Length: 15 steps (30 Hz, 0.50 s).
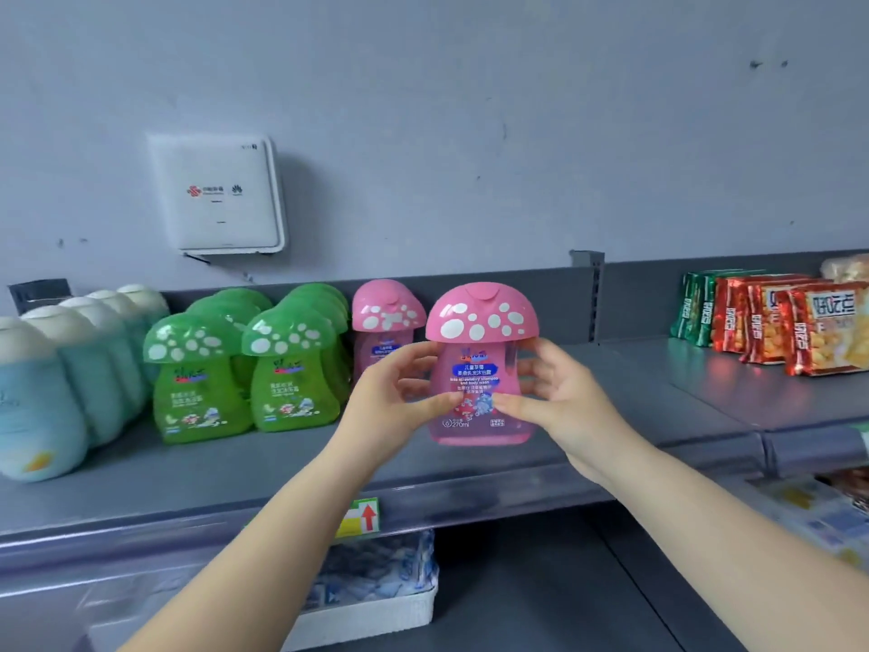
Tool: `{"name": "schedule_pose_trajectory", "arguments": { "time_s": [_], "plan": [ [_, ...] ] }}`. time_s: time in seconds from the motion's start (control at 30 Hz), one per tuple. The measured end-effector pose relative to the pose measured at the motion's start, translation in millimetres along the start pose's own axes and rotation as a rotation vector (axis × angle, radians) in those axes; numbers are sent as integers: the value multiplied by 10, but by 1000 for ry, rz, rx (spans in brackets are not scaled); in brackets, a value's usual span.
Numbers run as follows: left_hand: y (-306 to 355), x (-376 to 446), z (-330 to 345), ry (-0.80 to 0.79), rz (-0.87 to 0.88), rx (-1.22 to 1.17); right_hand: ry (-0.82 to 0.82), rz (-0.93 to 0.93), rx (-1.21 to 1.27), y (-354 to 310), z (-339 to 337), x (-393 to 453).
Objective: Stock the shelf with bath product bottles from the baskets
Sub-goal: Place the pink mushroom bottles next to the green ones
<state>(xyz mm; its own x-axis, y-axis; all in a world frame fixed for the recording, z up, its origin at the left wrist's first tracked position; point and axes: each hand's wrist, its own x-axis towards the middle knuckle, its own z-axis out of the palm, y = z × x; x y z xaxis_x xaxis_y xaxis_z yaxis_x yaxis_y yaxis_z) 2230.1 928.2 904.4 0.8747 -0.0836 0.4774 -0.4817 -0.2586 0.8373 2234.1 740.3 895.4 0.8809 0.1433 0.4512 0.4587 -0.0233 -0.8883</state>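
A pink mushroom-capped bottle [479, 322] stands upright on the grey shelf [282, 468], held between both hands. My left hand [390, 397] grips its left side and my right hand [559, 392] its right side, thumbs across the label. A second pink bottle [383, 312] stands just behind it to the left. Two rows of green mushroom bottles [291, 369] and a row of pale blue bottles [42, 392] fill the shelf's left part.
Red and green snack packets [780, 322] sit on the neighbouring shelf section at right. A white box [218, 195] hangs on the wall above. Below the shelf is a white tray of blue-white packs [376, 585]. Bare shelf lies right of the held bottle.
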Motion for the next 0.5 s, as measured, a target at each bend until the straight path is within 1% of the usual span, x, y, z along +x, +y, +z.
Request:
{"name": "schedule_pose_trajectory", "arguments": {
  "time_s": [0.23, 0.37, 0.5],
  "plan": [
    [-312, 194, -333, 73, -53, 118, -63, 20, -56, 269, 449, 383],
    [-424, 316, -402, 122, -69, 153, -61, 53, -91, 365, 550, 616],
    [-523, 392, -415, 178, -77, 163, -96, 58, -128, 406, 615, 775]
  ]
}}
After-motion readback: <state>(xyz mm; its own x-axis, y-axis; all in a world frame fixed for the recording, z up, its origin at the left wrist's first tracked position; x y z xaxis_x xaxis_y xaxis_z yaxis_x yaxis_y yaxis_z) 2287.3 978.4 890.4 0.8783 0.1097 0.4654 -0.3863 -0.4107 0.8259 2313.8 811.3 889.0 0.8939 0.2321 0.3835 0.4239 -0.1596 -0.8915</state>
